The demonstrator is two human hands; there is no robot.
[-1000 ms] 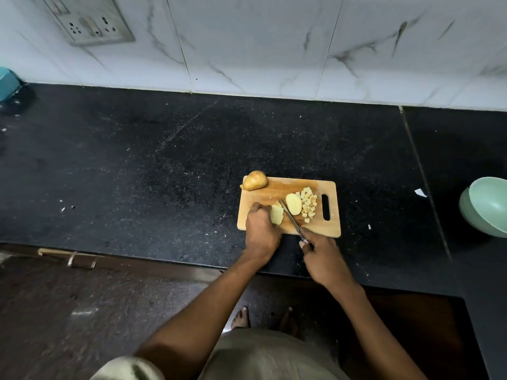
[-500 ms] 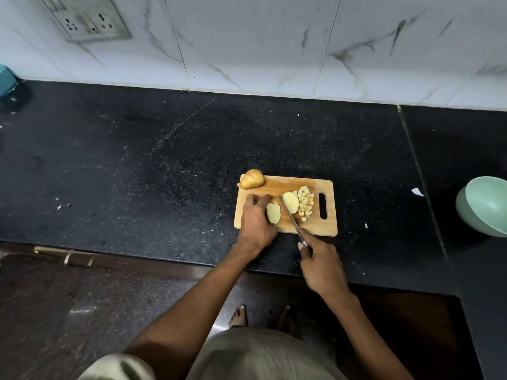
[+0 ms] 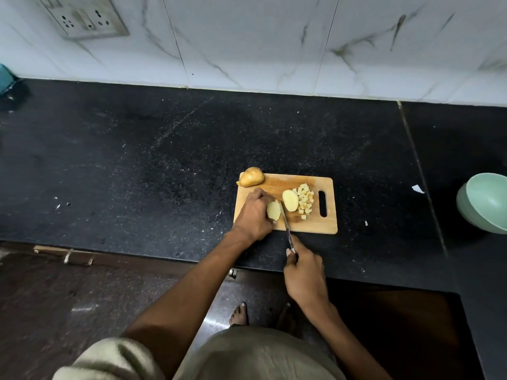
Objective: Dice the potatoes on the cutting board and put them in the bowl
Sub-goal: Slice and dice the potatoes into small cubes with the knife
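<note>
Wooden cutting board (image 3: 315, 226) lies on the black table (image 3: 137, 174), with its handle slot to the right. The left hand (image 3: 253, 215) curls its grip around a peeled potato piece (image 3: 273, 210) and presses it on the board, probably so that it does not roll under the blade. The right hand (image 3: 304, 272) closes its grip around the handle of the knife (image 3: 285, 223) — the blade stands just beside the held piece, on its right side. Another cut half (image 3: 290, 200) lies flat next to a heap of dice (image 3: 305, 200), kept aside on the right, away from the cutting. One whole potato (image 3: 251, 176) waits at the far-left corner. The green bowl (image 3: 485, 204) stands well apart on the right — it appears empty, so the task seems less than half done.
</note>
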